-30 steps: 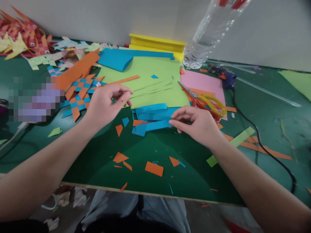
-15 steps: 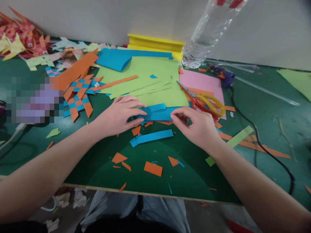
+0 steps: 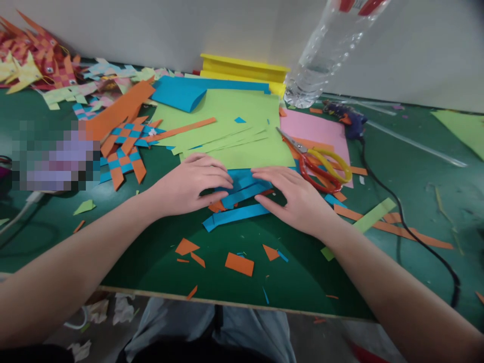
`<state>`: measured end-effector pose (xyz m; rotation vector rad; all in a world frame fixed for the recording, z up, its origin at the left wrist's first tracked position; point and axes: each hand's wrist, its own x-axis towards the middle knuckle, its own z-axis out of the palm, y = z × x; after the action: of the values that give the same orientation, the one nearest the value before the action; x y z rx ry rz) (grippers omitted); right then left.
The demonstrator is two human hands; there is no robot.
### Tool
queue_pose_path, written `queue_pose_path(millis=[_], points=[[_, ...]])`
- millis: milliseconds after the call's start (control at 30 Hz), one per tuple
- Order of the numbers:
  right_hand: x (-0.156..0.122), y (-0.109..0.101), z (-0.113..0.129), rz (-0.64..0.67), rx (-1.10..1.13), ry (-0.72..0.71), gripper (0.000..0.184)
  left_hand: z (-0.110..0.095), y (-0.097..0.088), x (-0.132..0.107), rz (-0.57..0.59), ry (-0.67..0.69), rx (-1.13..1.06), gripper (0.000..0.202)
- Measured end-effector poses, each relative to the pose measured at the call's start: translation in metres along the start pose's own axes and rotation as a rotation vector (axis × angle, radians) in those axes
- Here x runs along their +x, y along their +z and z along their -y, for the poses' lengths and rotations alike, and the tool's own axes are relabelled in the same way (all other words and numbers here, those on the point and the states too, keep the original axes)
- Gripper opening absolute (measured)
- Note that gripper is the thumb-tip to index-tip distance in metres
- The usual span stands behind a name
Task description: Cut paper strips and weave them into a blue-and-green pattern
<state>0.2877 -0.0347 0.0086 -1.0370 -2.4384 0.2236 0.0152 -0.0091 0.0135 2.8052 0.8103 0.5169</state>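
Strips of blue paper (image 3: 245,194) lie on the green table (image 3: 219,242), touching the green sheet's (image 3: 245,151) near edge. My left hand (image 3: 189,184) and right hand (image 3: 298,199) rest palm-down on them, fingers spread flat, gripping nothing.

A pixelated patch (image 3: 56,156) hides things at left. The bottle (image 3: 321,55) is cut off above. The left hand (image 3: 189,184) and right hand (image 3: 298,199) cover parts of the blue strips (image 3: 236,216).
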Motion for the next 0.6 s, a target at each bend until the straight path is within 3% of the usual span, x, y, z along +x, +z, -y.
queue_pose_path(millis=[200,300,467,600], points=[[-0.001,0.001,-0.003,0.014,-0.053,-0.030,0.023,0.010,0.002,-0.002,-0.131,-0.308,0.171,0.040],[-0.001,0.001,-0.003,0.013,-0.050,-0.049,0.021,0.016,0.005,-0.005,-0.128,-0.444,0.248,0.044],[-0.001,0.001,-0.003,0.011,-0.053,-0.082,0.017,0.022,0.005,-0.008,-0.075,-0.464,0.271,0.039],[-0.001,0.001,-0.004,0.002,-0.052,-0.091,0.014,0.023,0.003,-0.009,-0.100,-0.436,0.266,0.031]])
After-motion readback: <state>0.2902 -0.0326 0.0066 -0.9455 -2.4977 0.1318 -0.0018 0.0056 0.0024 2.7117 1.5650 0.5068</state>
